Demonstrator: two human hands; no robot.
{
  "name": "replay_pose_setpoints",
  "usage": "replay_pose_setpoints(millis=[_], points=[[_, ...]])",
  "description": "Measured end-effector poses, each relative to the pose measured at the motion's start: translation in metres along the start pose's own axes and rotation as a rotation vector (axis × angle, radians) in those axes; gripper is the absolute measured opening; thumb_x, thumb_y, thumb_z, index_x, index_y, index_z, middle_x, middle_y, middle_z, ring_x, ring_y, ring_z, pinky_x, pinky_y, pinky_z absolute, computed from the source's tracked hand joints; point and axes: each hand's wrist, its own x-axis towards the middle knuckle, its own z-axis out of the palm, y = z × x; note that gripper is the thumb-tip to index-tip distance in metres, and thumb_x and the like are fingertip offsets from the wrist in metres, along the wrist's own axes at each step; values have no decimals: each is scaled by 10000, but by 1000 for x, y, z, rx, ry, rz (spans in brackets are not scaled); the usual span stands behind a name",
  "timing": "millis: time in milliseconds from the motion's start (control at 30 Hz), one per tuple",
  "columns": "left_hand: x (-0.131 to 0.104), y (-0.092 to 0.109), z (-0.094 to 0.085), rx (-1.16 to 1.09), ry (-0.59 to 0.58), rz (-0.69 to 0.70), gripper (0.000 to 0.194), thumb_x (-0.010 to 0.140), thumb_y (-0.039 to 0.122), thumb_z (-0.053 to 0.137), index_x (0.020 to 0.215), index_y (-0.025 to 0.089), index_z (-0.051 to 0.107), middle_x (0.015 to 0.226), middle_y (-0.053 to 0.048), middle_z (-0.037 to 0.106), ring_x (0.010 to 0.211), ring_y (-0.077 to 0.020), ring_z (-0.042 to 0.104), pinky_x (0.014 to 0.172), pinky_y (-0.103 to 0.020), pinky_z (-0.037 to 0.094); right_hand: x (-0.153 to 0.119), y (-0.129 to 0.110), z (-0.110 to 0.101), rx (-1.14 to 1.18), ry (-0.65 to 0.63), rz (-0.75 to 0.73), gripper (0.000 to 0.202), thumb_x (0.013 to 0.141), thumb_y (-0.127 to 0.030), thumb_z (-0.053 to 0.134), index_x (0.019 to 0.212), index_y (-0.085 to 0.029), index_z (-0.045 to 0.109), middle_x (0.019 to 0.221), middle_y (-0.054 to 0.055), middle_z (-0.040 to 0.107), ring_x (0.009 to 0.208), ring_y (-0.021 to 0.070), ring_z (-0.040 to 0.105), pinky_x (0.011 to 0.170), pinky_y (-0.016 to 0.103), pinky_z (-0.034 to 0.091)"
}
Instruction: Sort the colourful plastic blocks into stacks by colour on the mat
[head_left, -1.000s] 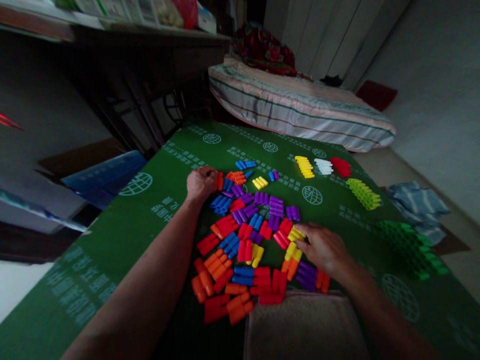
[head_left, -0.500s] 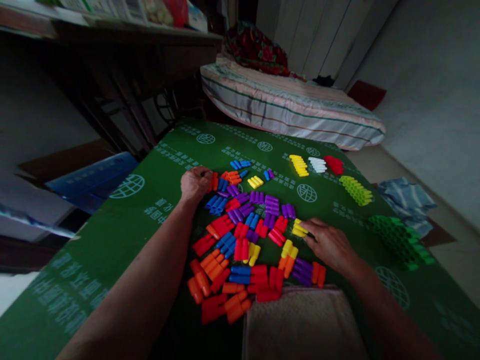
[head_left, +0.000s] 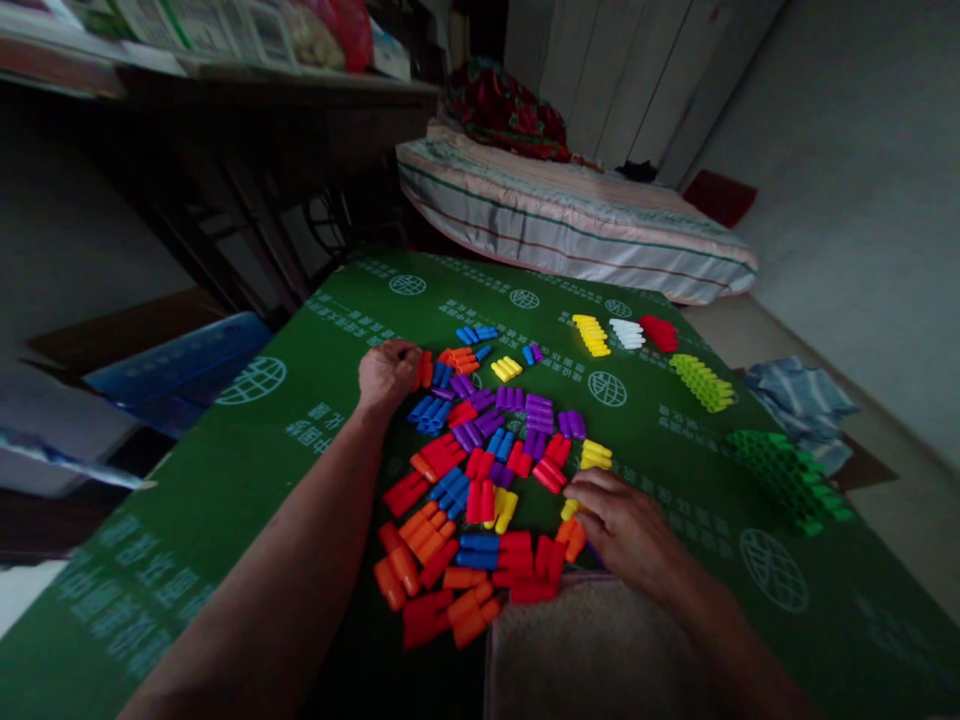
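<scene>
My left hand (head_left: 388,373) rests at the far left of the pile, fingers curled closed against an orange plastic building block (head_left: 424,370). Whether it grips that block or something hidden under the fingers, I cannot tell. My right hand (head_left: 619,515) reaches in from the right, its thumb and fingers closed on a yellow building block (head_left: 570,508), which is partly hidden and touches orange blocks (head_left: 572,540). Just beyond those fingers lies another yellow block (head_left: 596,456). Between the hands spread red (head_left: 439,457), blue (head_left: 450,492) and purple blocks (head_left: 540,411), many joined in short rows.
Joined rows in yellow (head_left: 591,336), white (head_left: 627,334), red (head_left: 659,333), lime (head_left: 702,382) and green (head_left: 787,480) stand along the right of the green table (head_left: 322,590). A beige cloth-like pad (head_left: 585,650) lies at the near edge. A bed (head_left: 570,215) stands behind.
My right hand has let go of one yellow block and moved nearer and left to another, now covering the purple and orange blocks there. The left hand stays put. The view has shifted slightly.
</scene>
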Motion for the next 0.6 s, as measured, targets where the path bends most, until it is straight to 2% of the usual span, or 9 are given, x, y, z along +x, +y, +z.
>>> replay_pose_setpoints(millis=[167, 367, 600], points=[[2, 0, -1, 2, -8, -4, 400, 724, 380, 425, 913, 187, 719, 929, -59, 725, 861, -221, 630, 734, -281, 458, 1, 6, -1, 55, -36, 89, 261, 832, -105, 485, 963, -213, 684, 1050, 49, 652, 972, 150, 616, 877, 254, 464], [4, -3, -4, -12, -8, -1, 397, 719, 408, 441, 891, 186, 721, 899, -92, 724, 820, -241, 635, 716, -301, 466, 3, 0, -5, 101, -66, 125, 277, 806, -75, 472, 936, -226, 665, 994, 21, 652, 957, 138, 605, 868, 234, 430], [6, -7, -5, -46, 7, -16, 428, 718, 436, 435, 905, 178, 720, 866, -93, 724, 783, -248, 638, 680, -310, 473, 0, 7, -11, 162, -26, 156, 231, 737, -82, 521, 824, -212, 690, 835, 5, 655, 801, 126, 605, 713, 209, 408]])
